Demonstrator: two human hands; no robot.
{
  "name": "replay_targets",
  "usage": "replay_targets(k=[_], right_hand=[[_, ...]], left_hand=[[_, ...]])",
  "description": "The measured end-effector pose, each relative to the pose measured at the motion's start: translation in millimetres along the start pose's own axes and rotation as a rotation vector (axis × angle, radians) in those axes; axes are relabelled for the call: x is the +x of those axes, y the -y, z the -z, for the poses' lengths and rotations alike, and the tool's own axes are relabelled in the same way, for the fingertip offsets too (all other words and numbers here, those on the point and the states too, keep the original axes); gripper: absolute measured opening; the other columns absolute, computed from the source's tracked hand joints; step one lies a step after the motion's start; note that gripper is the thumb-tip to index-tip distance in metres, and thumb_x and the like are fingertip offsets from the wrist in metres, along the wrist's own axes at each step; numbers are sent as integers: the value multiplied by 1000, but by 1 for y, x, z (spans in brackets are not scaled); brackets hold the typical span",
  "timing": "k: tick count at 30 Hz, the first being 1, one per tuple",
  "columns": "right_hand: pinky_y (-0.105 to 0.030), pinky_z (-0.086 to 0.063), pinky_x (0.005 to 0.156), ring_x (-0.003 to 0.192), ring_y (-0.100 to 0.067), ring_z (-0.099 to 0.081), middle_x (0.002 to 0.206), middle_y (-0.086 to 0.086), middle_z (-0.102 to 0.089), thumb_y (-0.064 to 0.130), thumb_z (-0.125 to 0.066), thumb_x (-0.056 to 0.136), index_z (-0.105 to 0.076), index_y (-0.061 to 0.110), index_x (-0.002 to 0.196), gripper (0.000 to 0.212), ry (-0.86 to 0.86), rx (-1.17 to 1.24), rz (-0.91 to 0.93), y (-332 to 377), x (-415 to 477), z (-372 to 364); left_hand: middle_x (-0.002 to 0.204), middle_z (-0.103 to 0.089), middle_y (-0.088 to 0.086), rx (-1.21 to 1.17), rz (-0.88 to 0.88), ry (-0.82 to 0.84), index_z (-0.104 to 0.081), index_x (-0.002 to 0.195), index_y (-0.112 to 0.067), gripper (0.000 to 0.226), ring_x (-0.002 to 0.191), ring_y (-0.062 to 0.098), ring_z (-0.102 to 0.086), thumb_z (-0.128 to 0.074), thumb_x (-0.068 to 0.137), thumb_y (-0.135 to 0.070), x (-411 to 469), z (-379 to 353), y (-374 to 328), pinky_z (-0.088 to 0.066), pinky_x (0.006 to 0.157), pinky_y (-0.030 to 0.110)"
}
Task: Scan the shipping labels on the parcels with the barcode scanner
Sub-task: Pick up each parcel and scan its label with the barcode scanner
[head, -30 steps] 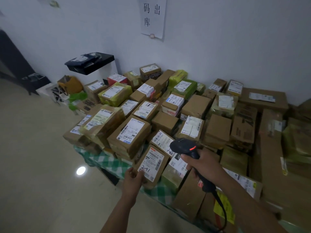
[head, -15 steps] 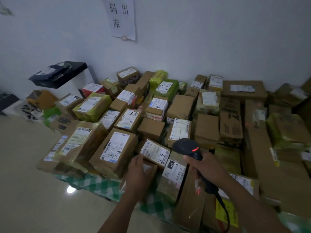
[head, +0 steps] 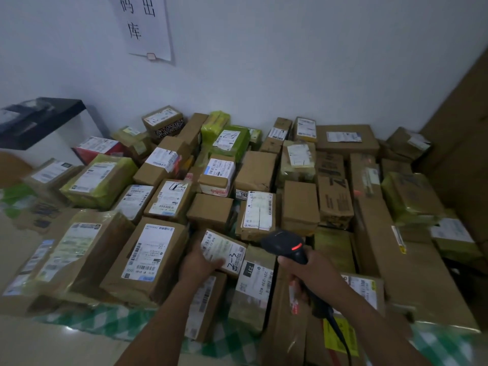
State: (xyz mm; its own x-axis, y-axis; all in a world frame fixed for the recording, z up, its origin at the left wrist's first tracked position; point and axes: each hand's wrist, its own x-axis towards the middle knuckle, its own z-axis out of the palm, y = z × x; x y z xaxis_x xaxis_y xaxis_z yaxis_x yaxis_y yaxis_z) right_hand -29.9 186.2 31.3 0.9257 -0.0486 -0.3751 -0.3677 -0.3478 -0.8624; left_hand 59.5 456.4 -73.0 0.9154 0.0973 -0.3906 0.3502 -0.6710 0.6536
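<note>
Your barcode scanner (head: 286, 245) is black and pistol-shaped, with a rounded head and a small red-orange light glowing on its back. It sits low in the middle of the view, over the near edge of the heap of parcels, with its head pointing left and away from you. Your right hand (head: 313, 270) is wrapped round the scanner's handle, fingers curled tight. A black cable (head: 340, 336) runs from the butt of the handle down toward you.

Just left of the scanner head, your left hand (head: 196, 264) grips a small cardboard parcel (head: 227, 249) at its near left edge, with the thumb laid over the top face. The parcel is tilted up toward the scanner. Its white shipping label (head: 215, 244) carries printed barcodes and a handwritten "2-3"; the finer print is too blurred to read.

Touching it on the near side is a parcel labelled 231 (head: 253, 281). To the left lies a larger brown box (head: 148, 252) with a long white label. Beyond these the parcels are packed edge to edge back to the white wall: mostly plain brown cartons, some wrapped in yellow-green plastic (head: 101, 180). They rest on a table under a green-and-white checked cloth (head: 105, 320).

A paper sign (head: 145, 25) with large black characters hangs on the wall, and tall brown cardboard (head: 462, 154) stands at the far right.
</note>
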Motion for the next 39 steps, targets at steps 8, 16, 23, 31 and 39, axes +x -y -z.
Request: replay_targets(k=[8,16,23,31,39], right_hand=[[-29,-50,45,47,-26,-60,63,-6,-70,35,-72,88,-64,13,89,23,29,38,2,4,6,-11],[-28,-49,45,46,-21,-60,63,-5,-70,33,-71,89,-64,14,91,21,36,63,20,9,7,-10],[-28,-49,45,44,-19,-58,61,-7,-70,32,-68,91,-66,3,83,30,62,54,51,26,4,-6],[-28,-52,50,42,-19,-59,50,-1,-65,33,-68,91,-62,21,69,26,124,-35,162,39,-6,4],[-26,-51,50,42,-14,-56,52,6,-66,28,-69,92,-61,26,80,15,271,-119,257,46,-18,11]], left_hand=[[134,-59,1,-97,0,68,-33,145,-28,83,119,23,-59,-82,78,-33,1,9,2,-50,87,34],[121,-67,4,-222,27,-37,-55,126,-22,52,103,20,-67,-79,81,-33,-6,13,-9,-56,92,45],[140,-50,4,-329,-73,-289,-43,145,-25,73,119,24,-57,-78,81,-34,-39,31,-29,-52,97,45],[97,-59,-17,-850,-46,-367,-46,129,-38,49,78,4,-65,-70,89,-23,-71,68,-25,-51,46,15],[101,-71,-1,-663,-135,-470,-64,110,-32,33,83,19,-73,-79,81,-24,-81,104,-28,-61,66,38]])
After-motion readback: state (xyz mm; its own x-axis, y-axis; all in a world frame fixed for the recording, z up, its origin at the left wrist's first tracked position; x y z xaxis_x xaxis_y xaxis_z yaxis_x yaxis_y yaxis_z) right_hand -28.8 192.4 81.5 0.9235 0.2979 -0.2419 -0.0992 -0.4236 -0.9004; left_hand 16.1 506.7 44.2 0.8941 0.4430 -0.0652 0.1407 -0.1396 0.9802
